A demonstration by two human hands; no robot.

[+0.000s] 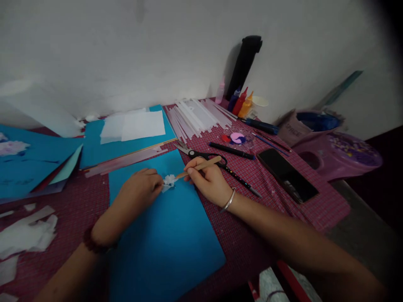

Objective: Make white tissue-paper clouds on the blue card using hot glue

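Observation:
My left hand (140,188) rests on a blue paper sheet (163,235), fingers pinched on a small white paper piece (169,181). My right hand (208,179) grips a thin wooden stick (201,166), whose tip touches the white piece. Both hands meet at the top middle of the sheet.
Black scissors (201,154), a black pen (231,151) and a dark phone (287,174) lie to the right on the red checked cloth (267,197). White paper strips (197,115) and coloured glue bottles (241,102) stand at the back. More blue sheets (34,163) and white scraps (27,235) lie left.

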